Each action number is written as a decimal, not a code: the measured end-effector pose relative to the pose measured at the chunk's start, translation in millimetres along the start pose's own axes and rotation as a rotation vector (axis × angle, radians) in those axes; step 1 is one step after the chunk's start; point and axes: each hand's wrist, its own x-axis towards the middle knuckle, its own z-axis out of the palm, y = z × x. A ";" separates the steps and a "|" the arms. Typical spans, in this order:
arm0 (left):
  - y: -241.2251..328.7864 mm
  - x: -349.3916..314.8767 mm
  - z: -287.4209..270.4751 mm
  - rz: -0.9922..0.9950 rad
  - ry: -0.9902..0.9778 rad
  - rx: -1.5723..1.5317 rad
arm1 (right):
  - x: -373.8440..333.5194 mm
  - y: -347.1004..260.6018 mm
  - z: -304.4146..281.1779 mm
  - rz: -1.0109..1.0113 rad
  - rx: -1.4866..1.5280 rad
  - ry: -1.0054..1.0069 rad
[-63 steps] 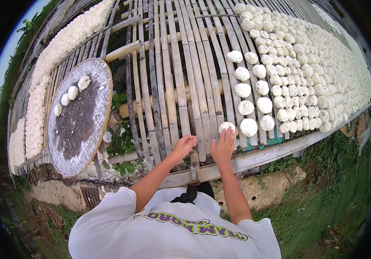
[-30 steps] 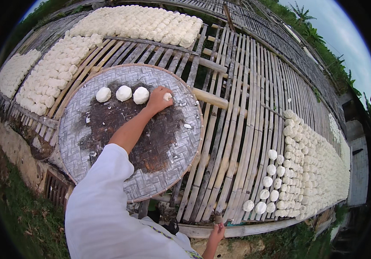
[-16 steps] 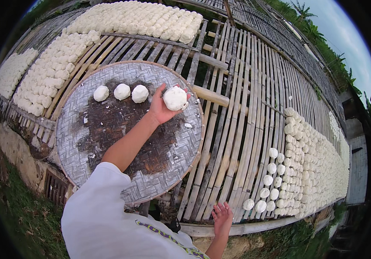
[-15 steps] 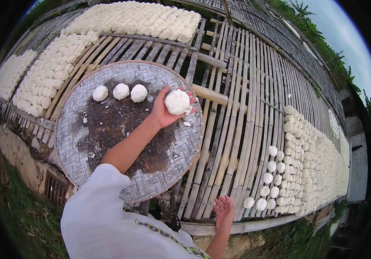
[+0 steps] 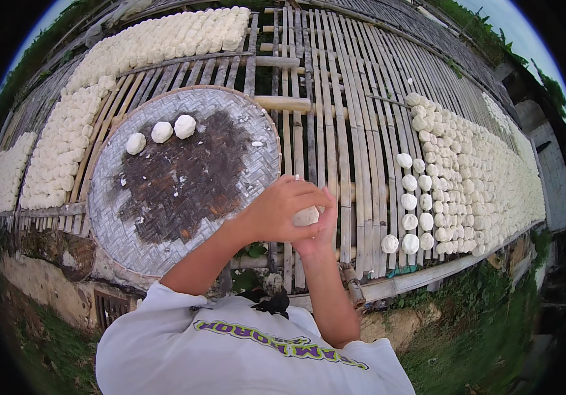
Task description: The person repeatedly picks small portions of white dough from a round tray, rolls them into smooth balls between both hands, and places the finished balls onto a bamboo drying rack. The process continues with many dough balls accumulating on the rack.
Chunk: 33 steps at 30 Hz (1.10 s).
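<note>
Half a second ago the left hand was lifting a white cake off the tray while the right hand was resting far down on the rack's near edge; now both are meeting over the slats, between the tray and the rows on the right. That suggests the picking-up is done and the cake is being passed or pressed into shape between the palms

Left hand is curling its fingers over the top of the white dough cake, and right hand is cupping it from below, fingers closing around it; only a pale sliver of the cake is showing between them

Round woven tray is lying flat on the rack, its pale plaited rim ringing a dark, damp-looking stain dotted with white crumbs. Three remaining cakes are sitting in a short row near its far edge, matte, chalky and roughly domed. Bamboo rack is made of long split slats with gaps between, and neat rows of drying cakes are filling its right side, with more at far left
</note>
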 end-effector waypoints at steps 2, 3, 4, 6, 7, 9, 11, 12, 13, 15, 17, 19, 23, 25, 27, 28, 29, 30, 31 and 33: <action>16.8 -4.9 -6.0 -0.017 -0.087 0.009 | -14.7 6.6 -8.0 -0.056 -0.025 0.198; 23.9 -8.5 -8.7 -0.020 -0.140 0.027 | -21.0 8.7 -12.0 -0.042 -0.023 0.161; 30.5 -12.6 -10.5 -0.095 -0.109 -0.106 | -26.8 11.1 -16.5 -0.026 -0.022 0.202; 41.0 -21.1 -11.9 -0.235 -0.061 -0.339 | -34.6 13.1 -23.4 -0.033 -0.022 0.235; 45.5 -24.6 -10.7 -0.312 0.022 -0.539 | -36.8 13.0 -26.1 -0.055 -0.023 0.230; 51.5 -28.3 -7.9 -0.454 0.233 -0.921 | -39.5 10.7 -29.6 -0.068 -0.021 0.173; 54.1 -26.5 -7.4 -0.477 0.246 -1.144 | -40.7 7.4 -30.7 -0.076 -0.041 0.130; 54.3 -23.4 -8.3 -0.554 0.211 -1.128 | -41.0 6.0 -30.6 -0.078 -0.094 0.135; 55.1 -20.6 -10.5 -0.606 0.173 -1.118 | -42.0 5.1 -30.0 -0.055 -0.090 0.139; 57.2 -13.5 -16.1 -0.696 0.026 -0.903 | -44.5 5.1 -27.9 0.009 -0.080 0.068; 63.2 -8.4 -17.5 -0.707 -0.152 -0.683 | -48.7 7.3 -24.4 0.013 -0.167 0.110; 74.3 -6.8 -9.9 -0.538 -0.317 -0.064 | -54.0 10.3 -20.4 -0.007 -0.196 0.133; 105.7 -10.1 29.1 -0.039 -0.356 0.653 | -64.0 12.1 -15.7 -0.096 -0.151 0.176; 116.2 -11.2 34.5 -0.031 -0.465 0.709 | -68.1 9.1 -17.4 -0.069 -0.118 0.192; 120.8 -11.2 30.4 -0.091 -0.481 0.689 | -71.2 5.2 -22.1 -0.026 -0.077 0.220; 120.6 -11.6 25.2 -0.145 -0.449 0.635 | -72.4 4.0 -25.0 -0.014 -0.044 0.245; 120.4 -11.7 22.8 -0.170 -0.384 0.575 | -72.7 3.1 -27.7 -0.035 -0.016 0.262; 119.1 -12.4 21.6 -0.298 -0.201 0.386 | -73.4 3.7 -30.2 -0.071 0.023 0.279; 117.7 -15.4 22.3 -0.394 0.014 0.191 | -73.4 5.3 -32.2 -0.191 0.006 0.243; 112.5 -23.0 33.3 -0.603 0.480 -0.197 | -74.3 11.1 -33.3 -0.449 -0.023 0.189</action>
